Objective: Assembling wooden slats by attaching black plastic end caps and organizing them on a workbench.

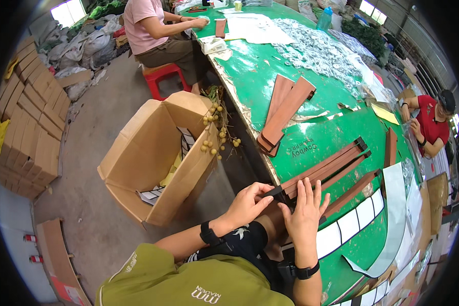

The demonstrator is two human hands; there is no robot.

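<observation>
Several long brown wood-coloured strips (332,162) lie side by side at the near table edge, with black caps (361,144) on their far ends. My left hand (246,206) is closed in a pinch on a small black piece (274,192) at the strips' near end. Whether that piece sits on a strip or only touches one, I cannot tell. Flat across the near part of the strips rests my right hand (303,214), fingers stretched out. To its right lies another brown strip (351,194) with a dark far end.
Flat brown boards (288,115) are stacked farther up the green table (245,66). White panels with black lines (341,232) and a grey strip (394,196) lie right. An open carton (137,145) stands left. Two people (148,30) (433,125) sit around the table.
</observation>
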